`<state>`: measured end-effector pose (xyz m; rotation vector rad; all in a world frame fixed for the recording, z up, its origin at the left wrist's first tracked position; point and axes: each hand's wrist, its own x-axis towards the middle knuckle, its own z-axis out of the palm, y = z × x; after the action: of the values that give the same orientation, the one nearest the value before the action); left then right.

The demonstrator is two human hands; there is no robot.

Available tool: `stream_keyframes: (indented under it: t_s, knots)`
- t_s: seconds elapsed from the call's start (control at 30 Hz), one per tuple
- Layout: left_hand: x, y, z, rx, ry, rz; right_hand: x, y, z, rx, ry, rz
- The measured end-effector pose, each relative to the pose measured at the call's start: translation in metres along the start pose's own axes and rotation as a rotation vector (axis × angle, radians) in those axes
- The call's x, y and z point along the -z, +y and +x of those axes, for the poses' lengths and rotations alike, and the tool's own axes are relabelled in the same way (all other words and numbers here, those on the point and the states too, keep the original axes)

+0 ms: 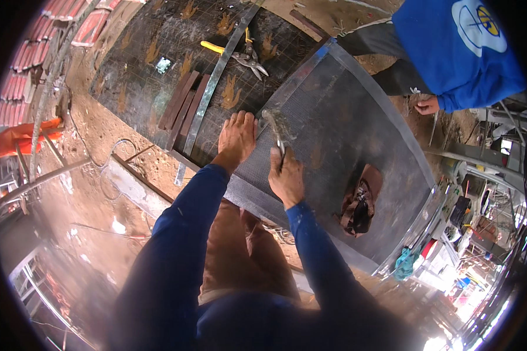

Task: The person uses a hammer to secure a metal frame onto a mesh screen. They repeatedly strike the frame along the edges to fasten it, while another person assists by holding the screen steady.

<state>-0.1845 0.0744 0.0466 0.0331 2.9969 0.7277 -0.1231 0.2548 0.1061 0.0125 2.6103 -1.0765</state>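
A large grey mesh panel [369,126] with flat metal border strips lies on the dark work surface in front of me. My left hand [238,134] bears down on its left edge, fingers together and curled over, their tips hidden. My right hand [287,176] is wrapped round the handle of a hammer [277,124]. The hammer's head is smeared by motion, just right of my left fingers and over the mesh. On the panel's near right part rests a brown cap [363,199].
Yellow-handled snips [249,58] lie beyond my left hand, by a long metal strip [214,82] and several brown bars [184,105]. A small shiny piece [163,65] sits farther left. Another person [451,52] in blue is at the far right. Roof tiles [26,88] are stacked left.
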Motion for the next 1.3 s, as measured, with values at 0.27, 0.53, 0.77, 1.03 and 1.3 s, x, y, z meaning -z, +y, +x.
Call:
stream_keyframes:
  t_s: [0.27,0.53,0.77,1.03,1.3]
  knots:
    - [-0.003,-0.014,-0.002,0.001,-0.018,0.030,-0.010,-0.005,0.026,0.009,-0.025,-0.104]
    - [-0.005,-0.012,0.003,-0.051,0.045,-0.004,-0.008,0.000,0.017,-0.027,-0.009,-0.137]
    - [0.000,-0.046,-0.006,-0.056,0.099,-0.180,-0.024,0.007,0.020,0.100,0.064,-0.218]
    - [0.041,-0.060,-0.041,0.254,-0.279,-0.498,-0.031,0.033,0.018,0.095,0.100,-0.232]
    - [0.032,-0.055,-0.039,0.245,-0.266,-0.307,-0.018,0.012,0.018,0.004,-0.024,-0.149]
